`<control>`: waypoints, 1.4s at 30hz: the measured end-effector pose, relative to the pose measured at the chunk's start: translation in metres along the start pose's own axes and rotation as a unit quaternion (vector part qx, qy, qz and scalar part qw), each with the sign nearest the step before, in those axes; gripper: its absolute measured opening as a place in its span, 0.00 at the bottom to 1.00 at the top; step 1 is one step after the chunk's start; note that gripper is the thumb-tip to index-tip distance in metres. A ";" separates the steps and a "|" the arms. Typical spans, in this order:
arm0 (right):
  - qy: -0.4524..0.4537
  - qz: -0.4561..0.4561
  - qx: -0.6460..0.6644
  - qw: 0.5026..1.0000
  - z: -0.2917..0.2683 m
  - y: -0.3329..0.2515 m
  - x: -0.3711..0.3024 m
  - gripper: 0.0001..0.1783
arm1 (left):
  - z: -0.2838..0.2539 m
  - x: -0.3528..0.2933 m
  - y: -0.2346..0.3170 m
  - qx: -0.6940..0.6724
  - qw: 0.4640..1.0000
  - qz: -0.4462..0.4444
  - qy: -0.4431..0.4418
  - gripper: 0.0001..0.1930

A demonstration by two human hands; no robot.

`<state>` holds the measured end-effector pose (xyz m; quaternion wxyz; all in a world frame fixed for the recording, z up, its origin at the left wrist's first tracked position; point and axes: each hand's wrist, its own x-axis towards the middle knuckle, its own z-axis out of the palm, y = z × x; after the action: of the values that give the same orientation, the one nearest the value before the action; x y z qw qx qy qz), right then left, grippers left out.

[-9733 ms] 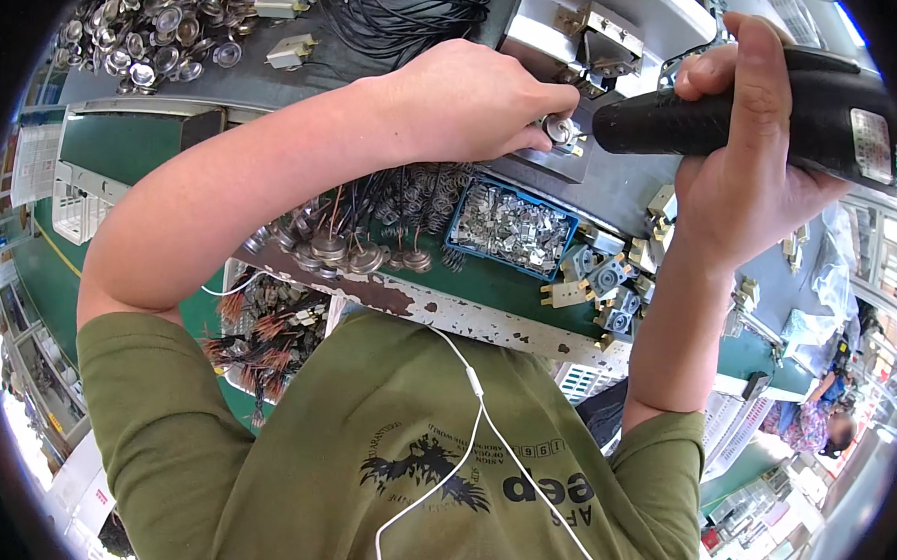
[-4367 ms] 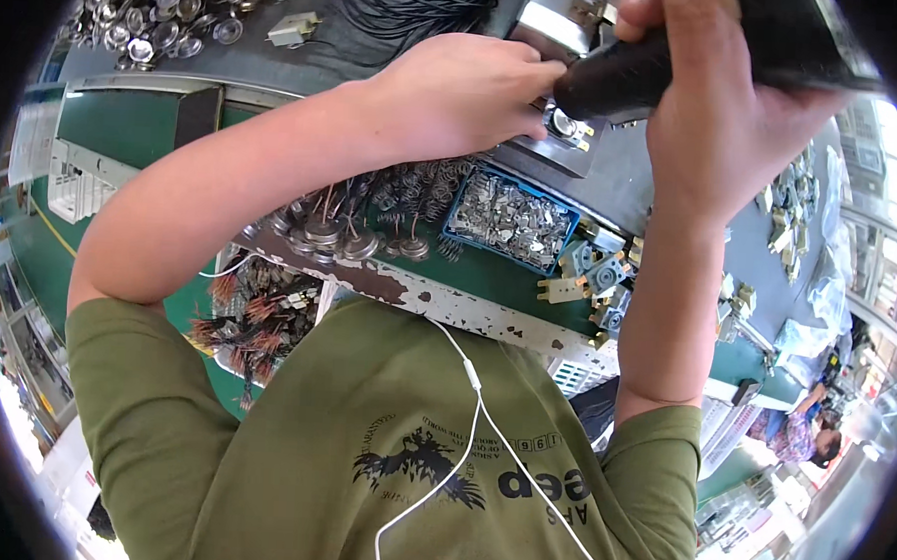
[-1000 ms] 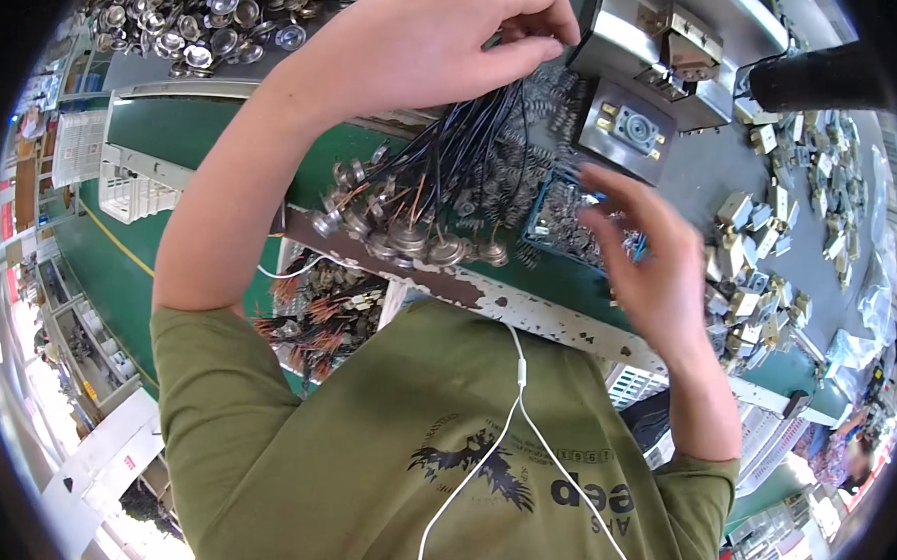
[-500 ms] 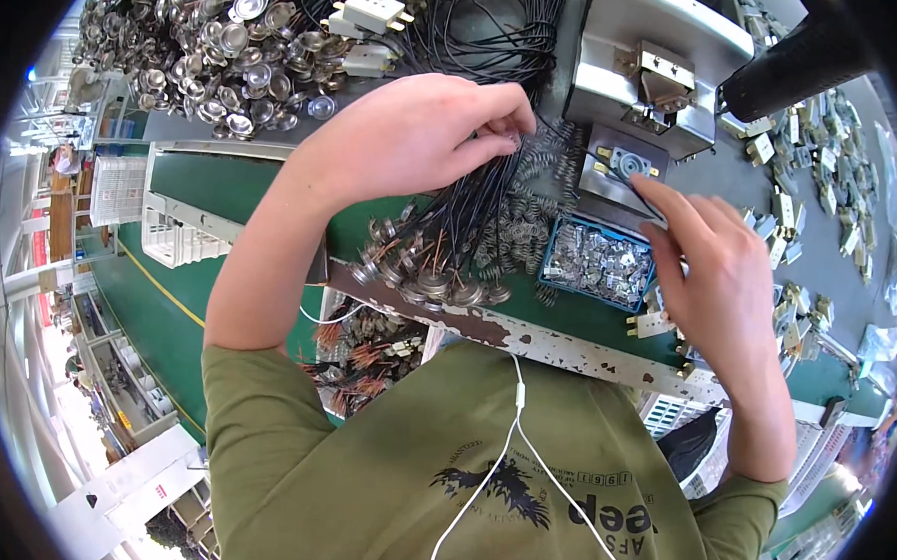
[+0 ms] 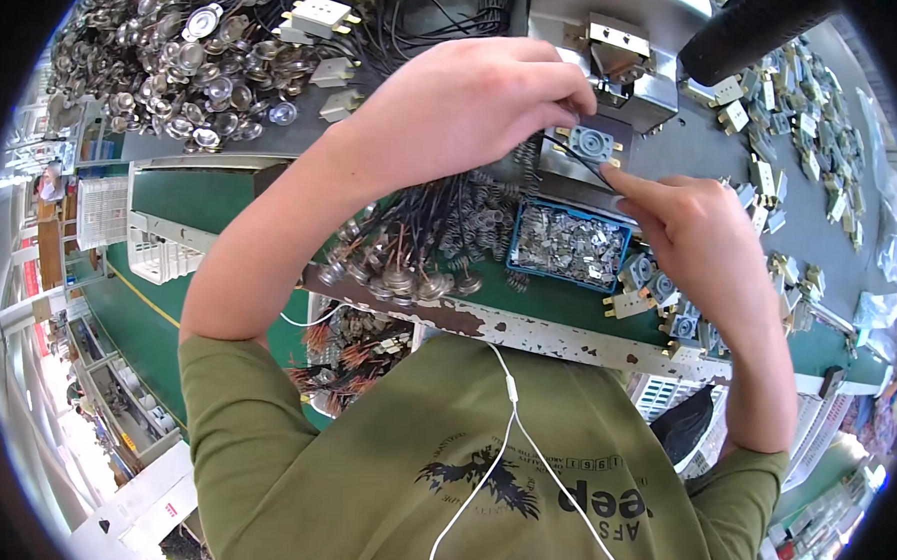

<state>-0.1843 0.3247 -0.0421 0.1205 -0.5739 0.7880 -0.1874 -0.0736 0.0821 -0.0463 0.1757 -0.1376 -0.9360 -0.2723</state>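
Your workbench (image 5: 679, 155) spreads its grey top from twelve o'clock to two. At nine, you have green floor (image 5: 171, 290) marked with a yellow line (image 5: 144, 293); at eight, shelving (image 5: 123, 396) stands beside strong white light (image 5: 45, 403).

The left forearm (image 5: 306, 209) slanted up and inward, the left hand (image 5: 482, 96) back-up, its fingers (image 5: 567, 82) curled toward the thumb (image 5: 549, 117). The right hand (image 5: 706, 226) leaned in opposite, index finger (image 5: 641, 188) extended above its bent thumb.
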 end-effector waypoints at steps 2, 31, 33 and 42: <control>0.005 0.006 -0.028 1.000 0.002 -0.006 -0.004 0.19 | 0.013 0.005 0.002 0.005 1.000 0.001 0.007 0.07; 0.327 0.047 0.629 0.704 0.036 -0.032 0.015 0.16 | 0.025 -0.001 0.008 -0.243 0.963 -0.081 -0.078 0.12; 0.303 0.041 0.639 0.706 0.042 -0.022 0.009 0.17 | 0.025 -0.002 0.006 -0.158 0.985 -0.028 -0.056 0.11; -0.090 0.156 0.367 0.913 -0.005 -0.004 0.018 0.17 | 0.014 -0.013 0.007 0.126 0.984 0.119 -0.038 0.07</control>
<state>-0.1886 0.3070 -0.0354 0.4204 -0.3737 0.7292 -0.3897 -0.0629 0.0932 -0.0590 0.1872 -0.2347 -0.9457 -0.1243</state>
